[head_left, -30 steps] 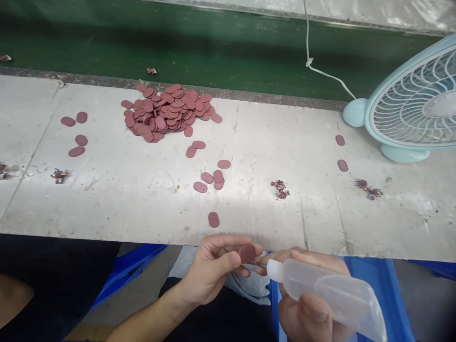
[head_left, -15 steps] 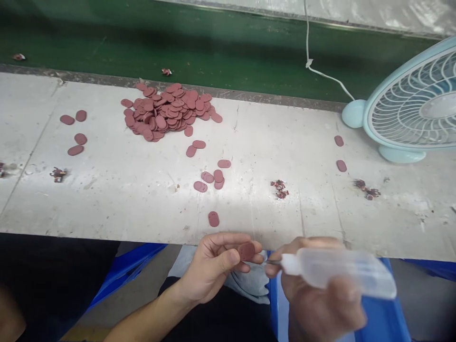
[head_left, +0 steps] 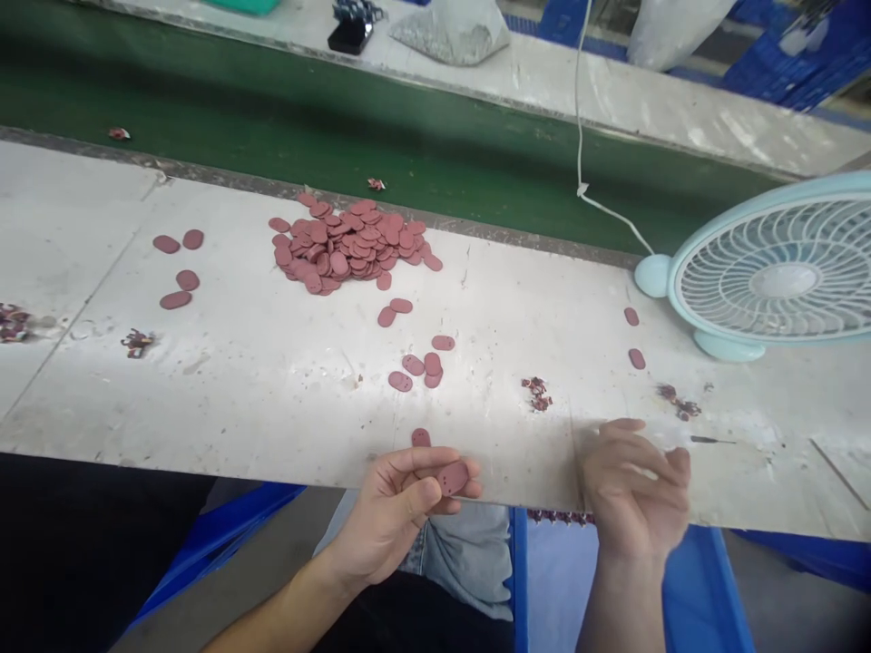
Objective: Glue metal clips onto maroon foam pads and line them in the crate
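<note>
My left hand (head_left: 401,508) pinches a reddish-brown oval piece (head_left: 453,479) with small dark dots, over the table's front edge. Just behind it lies a matching oval (head_left: 420,437), partly covered by my fingers. My right hand (head_left: 636,485) is raised over the front edge to the right, fingers bent and apart, with nothing visible between them. Close to its right is a thin dark pointed thing (head_left: 711,440); whether they touch, I cannot tell. Small brown figure-like pieces (head_left: 537,394) lie beyond my hands, with another cluster (head_left: 679,402) behind my right hand.
A large heap of ovals (head_left: 354,243) lies at the back of the white table (head_left: 517,299), with loose ovals around it. A light-blue fan (head_left: 782,277) stands at right, its white cord crossing a green strip (head_left: 476,172). Below the edge is a blue box (head_left: 708,589).
The translucent bottle is gone from my right hand, which has moved right and away from my left. My left hand still holds the oval, now tilted differently. The camera view has shifted.
</note>
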`<state>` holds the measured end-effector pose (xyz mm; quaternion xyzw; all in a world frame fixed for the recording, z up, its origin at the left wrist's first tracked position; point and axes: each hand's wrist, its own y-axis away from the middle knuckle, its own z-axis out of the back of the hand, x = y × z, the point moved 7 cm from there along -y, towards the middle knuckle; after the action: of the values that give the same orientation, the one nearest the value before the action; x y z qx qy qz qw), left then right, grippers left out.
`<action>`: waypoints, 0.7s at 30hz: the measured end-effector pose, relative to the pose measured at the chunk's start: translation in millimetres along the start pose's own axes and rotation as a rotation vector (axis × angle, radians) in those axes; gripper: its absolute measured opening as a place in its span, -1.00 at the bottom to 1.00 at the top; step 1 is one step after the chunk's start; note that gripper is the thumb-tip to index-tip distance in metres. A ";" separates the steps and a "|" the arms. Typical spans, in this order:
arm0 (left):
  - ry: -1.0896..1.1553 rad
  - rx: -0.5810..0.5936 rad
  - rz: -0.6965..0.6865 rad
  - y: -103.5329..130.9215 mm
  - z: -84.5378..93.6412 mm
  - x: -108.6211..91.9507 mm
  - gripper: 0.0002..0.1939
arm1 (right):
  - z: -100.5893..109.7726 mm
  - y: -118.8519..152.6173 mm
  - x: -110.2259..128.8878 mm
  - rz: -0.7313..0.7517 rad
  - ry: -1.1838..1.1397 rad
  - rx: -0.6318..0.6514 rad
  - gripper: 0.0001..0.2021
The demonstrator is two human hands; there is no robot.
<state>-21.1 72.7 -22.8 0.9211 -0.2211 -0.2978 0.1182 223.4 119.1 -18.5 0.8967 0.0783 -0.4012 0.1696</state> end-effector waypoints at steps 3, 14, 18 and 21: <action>-0.030 -0.075 -0.068 -0.9 15.9 -16.0 -0.77 | 0.7 9.0 -35.1 -0.077 0.522 0.027 -0.79; 0.055 -0.142 -0.072 -17.3 40.6 -42.6 -0.73 | -16.2 -255.6 -199.6 0.473 3.278 0.330 -0.80; 0.098 -0.158 -0.078 -18.0 38.7 -45.0 -0.73 | -5.8 -331.8 -228.7 0.510 3.452 0.333 -0.69; 0.097 -0.145 -0.114 -16.7 36.5 -47.1 -0.73 | -0.4 -344.3 -242.1 0.536 3.515 0.314 -0.66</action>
<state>-71.5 106.7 -34.3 0.9345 -0.1402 -0.2745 0.1781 -32.8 438.4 79.3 -0.2220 0.0195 -0.9662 0.1296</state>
